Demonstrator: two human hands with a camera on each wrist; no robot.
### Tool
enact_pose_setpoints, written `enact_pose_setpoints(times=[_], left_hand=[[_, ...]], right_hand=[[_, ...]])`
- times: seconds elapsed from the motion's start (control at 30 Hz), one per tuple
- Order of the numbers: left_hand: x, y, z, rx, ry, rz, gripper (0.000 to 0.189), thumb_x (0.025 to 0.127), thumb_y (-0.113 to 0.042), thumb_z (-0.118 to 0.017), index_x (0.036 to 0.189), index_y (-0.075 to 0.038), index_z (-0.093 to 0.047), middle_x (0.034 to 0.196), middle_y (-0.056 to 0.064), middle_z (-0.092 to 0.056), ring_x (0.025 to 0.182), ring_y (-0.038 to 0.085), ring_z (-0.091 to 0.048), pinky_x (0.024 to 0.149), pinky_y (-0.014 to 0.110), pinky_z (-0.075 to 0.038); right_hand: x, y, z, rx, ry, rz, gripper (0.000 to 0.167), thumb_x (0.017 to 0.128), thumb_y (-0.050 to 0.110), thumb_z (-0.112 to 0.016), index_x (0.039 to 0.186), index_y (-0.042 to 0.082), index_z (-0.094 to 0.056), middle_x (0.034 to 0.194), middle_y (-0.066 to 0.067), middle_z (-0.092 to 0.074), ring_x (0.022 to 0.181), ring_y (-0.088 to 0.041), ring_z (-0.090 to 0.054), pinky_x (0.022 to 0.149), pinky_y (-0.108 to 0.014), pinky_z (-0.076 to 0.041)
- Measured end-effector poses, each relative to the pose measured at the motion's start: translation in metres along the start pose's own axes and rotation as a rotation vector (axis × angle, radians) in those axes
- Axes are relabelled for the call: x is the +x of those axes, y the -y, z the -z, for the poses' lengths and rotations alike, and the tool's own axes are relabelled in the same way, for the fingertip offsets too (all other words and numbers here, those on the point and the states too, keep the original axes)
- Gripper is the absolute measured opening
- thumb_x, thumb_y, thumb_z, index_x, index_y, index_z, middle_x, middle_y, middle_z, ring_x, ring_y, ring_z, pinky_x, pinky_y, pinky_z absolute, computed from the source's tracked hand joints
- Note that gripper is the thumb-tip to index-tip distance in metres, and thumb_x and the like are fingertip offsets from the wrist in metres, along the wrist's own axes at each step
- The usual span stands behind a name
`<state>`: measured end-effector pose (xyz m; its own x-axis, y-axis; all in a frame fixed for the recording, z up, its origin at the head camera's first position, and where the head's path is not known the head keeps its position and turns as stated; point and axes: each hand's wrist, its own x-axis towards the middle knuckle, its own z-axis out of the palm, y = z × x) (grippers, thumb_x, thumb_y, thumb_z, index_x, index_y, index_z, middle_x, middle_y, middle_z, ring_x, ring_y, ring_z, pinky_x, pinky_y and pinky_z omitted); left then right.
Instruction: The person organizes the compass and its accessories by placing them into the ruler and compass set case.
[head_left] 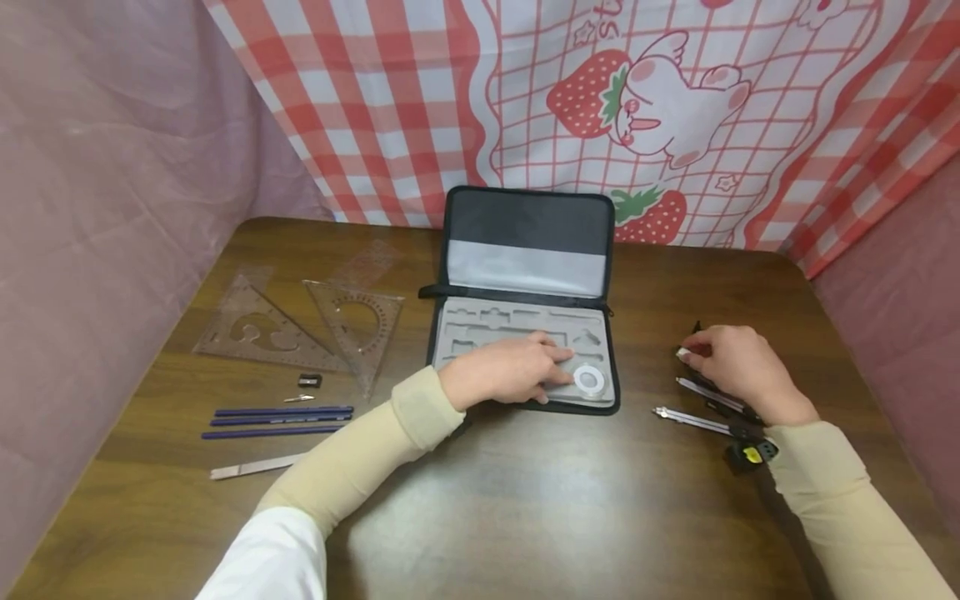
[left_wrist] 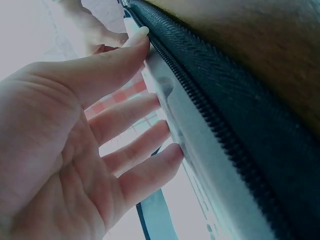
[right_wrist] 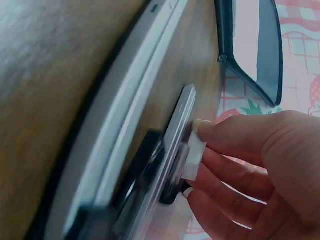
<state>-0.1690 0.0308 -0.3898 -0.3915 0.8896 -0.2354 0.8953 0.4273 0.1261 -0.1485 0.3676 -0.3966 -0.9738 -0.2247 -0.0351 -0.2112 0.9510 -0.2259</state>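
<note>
Wooden table (head_left: 487, 508), open case (head_left: 525, 218) centred on it.
Left hand (head_left: 517, 368), fingers extended, touches the insert (head_left: 517, 324) (perhaps steadying it); right hand (head_left: 738, 365), well apart, pinches a white block (right_wrist: 196, 159) near silver tools (head_left: 697, 420).

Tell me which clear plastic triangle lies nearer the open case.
The triangle with the rounded cutout, edged by scale marks; the other triangle, with wavy cutouts, lies farther left in the head view, farther from the case.
</note>
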Motion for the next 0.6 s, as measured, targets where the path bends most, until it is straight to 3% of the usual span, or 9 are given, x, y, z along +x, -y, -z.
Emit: enact_pose_setpoints(times=[0.13,0.23,0.3,0.47,0.6], left_hand=[[0.000,0.008,0.003,-0.067,-0.007,-0.007,0.046,0.099,-0.032,-0.063,0.143,-0.022,-0.056,0.157,0.003,-0.037,0.139,0.022,-0.038,0.111,0.029,-0.033],[-0.001,0.021,0.006,-0.140,-0.070,0.019,0.041,0.101,-0.031,-0.061,0.140,-0.019,-0.060,0.149,0.002,-0.048,0.135,0.018,-0.046,0.110,0.030,-0.035],[-0.003,0.031,0.008,-0.164,-0.151,0.089,0.037,0.101,-0.030,-0.061,0.135,-0.019,-0.064,0.140,-0.001,-0.058,0.127,0.015,-0.054,0.104,0.033,-0.042],[-0.011,0.048,0.009,-0.190,-0.353,0.345,0.029,0.097,-0.035,-0.066,0.123,-0.025,-0.072,0.116,-0.008,-0.070,0.102,0.012,-0.065,0.079,0.036,-0.053],[-0.014,0.058,0.009,-0.279,-0.404,0.409,0.029,0.094,-0.039,-0.069,0.119,-0.024,-0.073,0.110,-0.009,-0.071,0.097,0.009,-0.065,0.078,0.034,-0.052]], right_hand=[[0.009,0.014,0.003,-0.003,-0.020,0.019,0.024,0.088,0.015,-0.076,0.103,-0.003,-0.075,0.089,-0.015,-0.071,0.073,-0.025,-0.061,0.069,-0.050,-0.053],[0.020,0.032,0.005,0.027,-0.041,0.063,0.023,0.088,0.014,-0.076,0.105,-0.002,-0.075,0.092,-0.015,-0.071,0.076,-0.026,-0.062,0.072,-0.050,-0.054],[0.029,0.049,0.006,0.061,-0.047,0.106,0.022,0.088,0.012,-0.076,0.106,-0.001,-0.075,0.091,-0.013,-0.070,0.076,-0.025,-0.061,0.072,-0.048,-0.054],[0.051,0.090,0.001,0.146,-0.052,0.236,0.020,0.090,0.007,-0.073,0.108,0.000,-0.075,0.094,-0.010,-0.069,0.078,-0.022,-0.060,0.070,-0.042,-0.053],[0.071,0.120,-0.002,0.178,-0.083,0.357,0.017,0.091,0.008,-0.073,0.107,0.003,-0.076,0.093,-0.007,-0.068,0.077,-0.018,-0.060,0.067,-0.037,-0.050]])
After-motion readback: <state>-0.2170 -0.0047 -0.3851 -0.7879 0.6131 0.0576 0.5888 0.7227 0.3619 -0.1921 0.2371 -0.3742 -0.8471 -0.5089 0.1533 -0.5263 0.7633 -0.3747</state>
